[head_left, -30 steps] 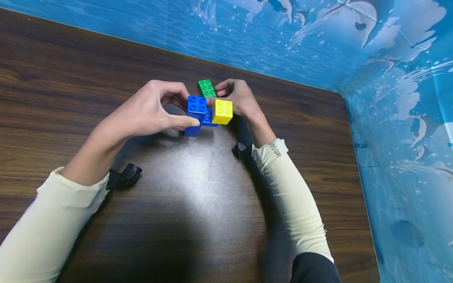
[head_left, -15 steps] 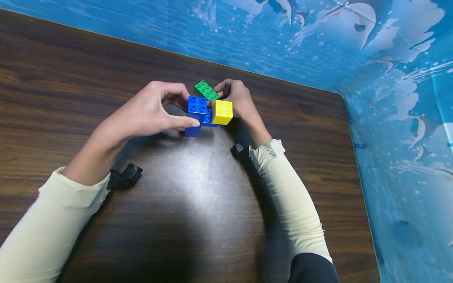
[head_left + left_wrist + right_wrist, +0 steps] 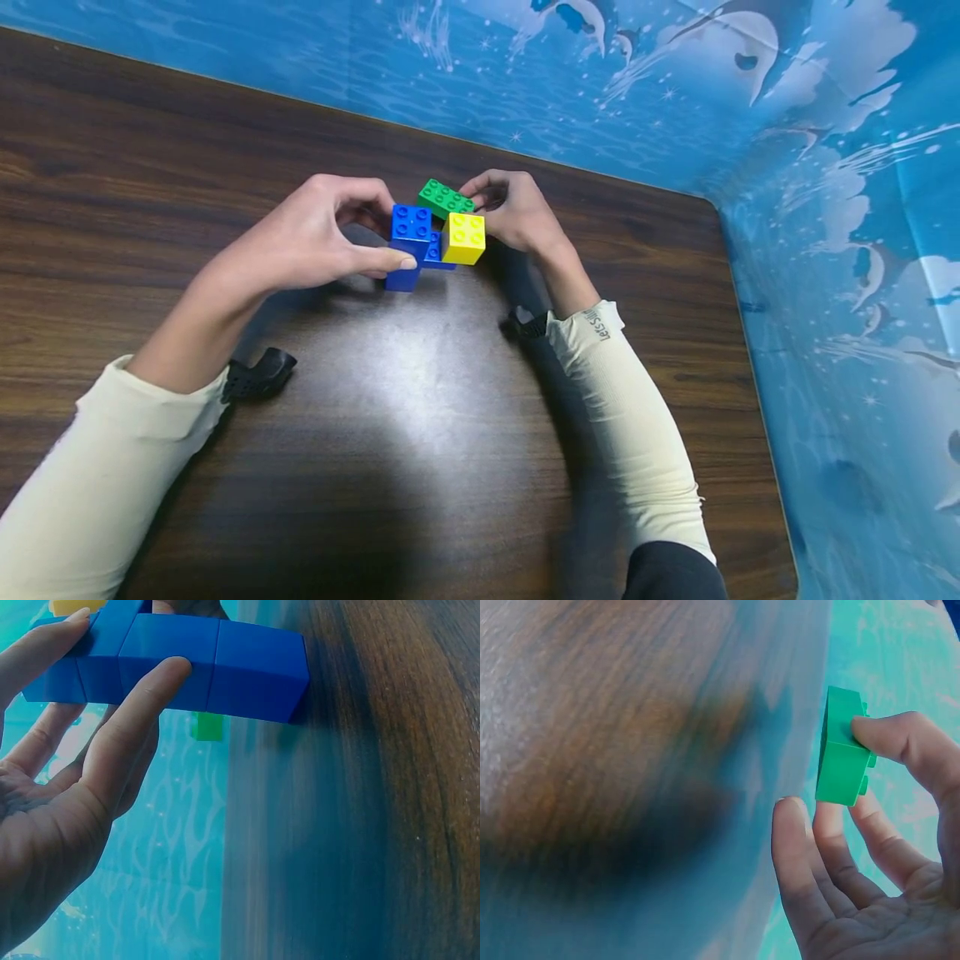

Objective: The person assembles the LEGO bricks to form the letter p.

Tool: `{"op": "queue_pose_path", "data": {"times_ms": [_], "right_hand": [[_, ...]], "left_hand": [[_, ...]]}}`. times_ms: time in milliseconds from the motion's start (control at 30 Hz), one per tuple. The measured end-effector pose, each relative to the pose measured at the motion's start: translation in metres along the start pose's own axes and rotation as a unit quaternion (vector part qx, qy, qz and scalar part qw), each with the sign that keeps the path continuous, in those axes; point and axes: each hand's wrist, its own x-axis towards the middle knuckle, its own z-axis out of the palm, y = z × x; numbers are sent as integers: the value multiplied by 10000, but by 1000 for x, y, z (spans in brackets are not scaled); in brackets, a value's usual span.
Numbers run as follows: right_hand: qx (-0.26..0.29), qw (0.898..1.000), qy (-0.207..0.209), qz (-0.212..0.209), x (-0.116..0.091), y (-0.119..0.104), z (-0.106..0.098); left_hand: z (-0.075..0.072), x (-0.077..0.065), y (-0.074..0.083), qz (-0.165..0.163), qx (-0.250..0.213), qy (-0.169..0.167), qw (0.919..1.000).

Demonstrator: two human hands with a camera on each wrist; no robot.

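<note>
My left hand (image 3: 300, 233) holds a column of blue building bricks (image 3: 412, 223), thumb on the near side and fingers behind. In the left wrist view the blue column (image 3: 255, 671) shows several bricks joined end to end. A blue brick sticks out sideways from the column and carries a yellow brick (image 3: 465, 240) with studs upward. Just behind the yellow one, a green brick (image 3: 445, 198) is pinched by my right hand (image 3: 521, 212). In the right wrist view the thumb presses on the green brick (image 3: 844, 754), and the fingers behind are partly hidden.
Beneath both hands lies a dark wood-grain table (image 3: 420, 467). A blue sea-patterned sheet (image 3: 480, 75) rises along its back and right edges. Black wrist mounts (image 3: 262, 372) hang under both forearms, low over the tabletop.
The green brick has turned from pointing away to lying more crosswise, closer behind the yellow brick. My right hand turned with it and shifted slightly. My left hand keeps its hold.
</note>
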Motion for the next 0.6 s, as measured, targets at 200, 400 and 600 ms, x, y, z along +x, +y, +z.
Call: {"op": "queue_pose_path", "data": {"times_ms": [200,400,600], "right_hand": [[193,9994,84,-280,-8,-4,-10],[437,9980,108,-441,-19,-11,-23],[651,9951,103,-735,-32,-20,-36]], "left_hand": [[0,0,-1,30,12,1,10000],[0,1,0,16,13,0,10000],[1,1,0,8,20,-5,10000]]}}
